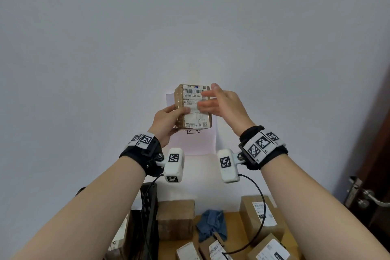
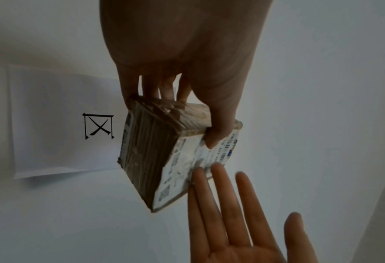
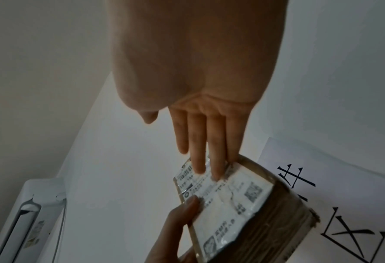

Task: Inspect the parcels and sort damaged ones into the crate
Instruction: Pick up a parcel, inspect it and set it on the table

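High against the pale wall, we hold one small taped parcel (image 1: 193, 107) up for checking, its shipping label (image 1: 195, 102) turned toward us. Our left hand (image 1: 166, 121) grips the lower left edge, thumb curled over the label face and fingers wrapped behind. Our right hand (image 1: 221, 104) is spread flat, fingers straight; the right wrist view shows two fingertips (image 3: 216, 170) resting on the label's upper edge, gripping nothing.

We judge this the inspection step, with no verdict reached yet: the brown tape looks wrinkled and the corners scuffed, though whether that counts as damage we cannot tell. Next the box wants turning so the hidden faces show, the flat right hand steadying or taking it over.

Below on the wooden table (image 1: 234, 230), from left to right: the black crate (image 1: 150, 213) with a parcel already inside, a plain brown box (image 1: 176, 218), a crumpled blue cloth (image 1: 211, 222), then several labelled parcels (image 1: 260, 213) waiting. A route down to the crate passes the wrist camera cables (image 1: 260, 213), which dangle over those boxes. Behind the raised parcel, a paper sign (image 2: 58, 124) is fixed to the wall. At far right, a door handle (image 1: 371, 197).
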The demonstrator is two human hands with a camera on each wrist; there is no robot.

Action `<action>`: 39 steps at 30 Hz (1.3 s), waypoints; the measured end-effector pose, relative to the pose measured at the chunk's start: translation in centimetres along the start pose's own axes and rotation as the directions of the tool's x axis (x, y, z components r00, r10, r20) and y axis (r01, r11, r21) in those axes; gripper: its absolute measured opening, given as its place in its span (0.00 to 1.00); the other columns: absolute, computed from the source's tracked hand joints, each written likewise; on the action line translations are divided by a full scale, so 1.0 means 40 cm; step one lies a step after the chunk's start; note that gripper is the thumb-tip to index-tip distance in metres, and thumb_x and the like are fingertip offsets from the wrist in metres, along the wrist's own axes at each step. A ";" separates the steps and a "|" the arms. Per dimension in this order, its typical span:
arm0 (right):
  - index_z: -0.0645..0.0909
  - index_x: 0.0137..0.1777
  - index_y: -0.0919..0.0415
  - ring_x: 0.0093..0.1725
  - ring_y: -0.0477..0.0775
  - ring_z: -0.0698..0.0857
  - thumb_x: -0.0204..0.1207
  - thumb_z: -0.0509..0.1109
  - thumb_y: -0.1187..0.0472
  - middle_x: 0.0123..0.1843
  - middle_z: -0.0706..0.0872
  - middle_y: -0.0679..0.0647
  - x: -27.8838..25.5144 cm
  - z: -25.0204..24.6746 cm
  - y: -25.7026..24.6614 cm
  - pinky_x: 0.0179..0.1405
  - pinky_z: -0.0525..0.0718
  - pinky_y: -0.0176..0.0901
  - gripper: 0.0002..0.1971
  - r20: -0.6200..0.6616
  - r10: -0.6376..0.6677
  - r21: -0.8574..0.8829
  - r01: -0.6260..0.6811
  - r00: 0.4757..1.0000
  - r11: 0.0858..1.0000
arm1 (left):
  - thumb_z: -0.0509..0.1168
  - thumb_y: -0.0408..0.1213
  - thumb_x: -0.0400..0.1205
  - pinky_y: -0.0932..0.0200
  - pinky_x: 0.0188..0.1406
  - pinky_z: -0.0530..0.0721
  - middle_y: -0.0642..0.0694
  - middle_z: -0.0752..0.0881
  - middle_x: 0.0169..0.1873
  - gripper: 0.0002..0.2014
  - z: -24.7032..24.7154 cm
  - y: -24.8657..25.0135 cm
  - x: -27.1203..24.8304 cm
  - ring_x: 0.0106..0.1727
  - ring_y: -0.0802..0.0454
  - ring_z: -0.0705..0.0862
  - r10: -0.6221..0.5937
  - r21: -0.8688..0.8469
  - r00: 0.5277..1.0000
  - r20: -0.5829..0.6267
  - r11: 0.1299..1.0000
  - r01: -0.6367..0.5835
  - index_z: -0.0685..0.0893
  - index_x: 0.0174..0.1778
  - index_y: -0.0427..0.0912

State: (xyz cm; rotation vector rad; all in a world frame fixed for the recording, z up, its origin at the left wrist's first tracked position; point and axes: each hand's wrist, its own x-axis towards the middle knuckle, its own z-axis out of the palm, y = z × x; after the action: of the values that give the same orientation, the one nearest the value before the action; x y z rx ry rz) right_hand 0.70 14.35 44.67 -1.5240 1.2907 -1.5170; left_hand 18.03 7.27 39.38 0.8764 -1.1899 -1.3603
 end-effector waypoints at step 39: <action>0.88 0.54 0.48 0.61 0.49 0.88 0.91 0.54 0.39 0.60 0.94 0.47 -0.022 -0.012 0.021 0.66 0.81 0.47 0.22 0.066 -0.044 -0.367 0.065 0.997 0.928 | 0.78 0.31 0.78 0.61 0.38 0.89 0.47 0.95 0.48 0.16 0.058 -0.010 0.000 0.44 0.53 0.94 0.129 0.134 0.991 0.032 0.982 -0.132 0.91 0.62 0.42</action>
State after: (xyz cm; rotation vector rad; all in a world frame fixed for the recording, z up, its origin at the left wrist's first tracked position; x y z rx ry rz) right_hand 0.19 14.97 43.65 -1.8358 1.5773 -1.3017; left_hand 15.70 7.65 39.53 0.8642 -1.3463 -1.1978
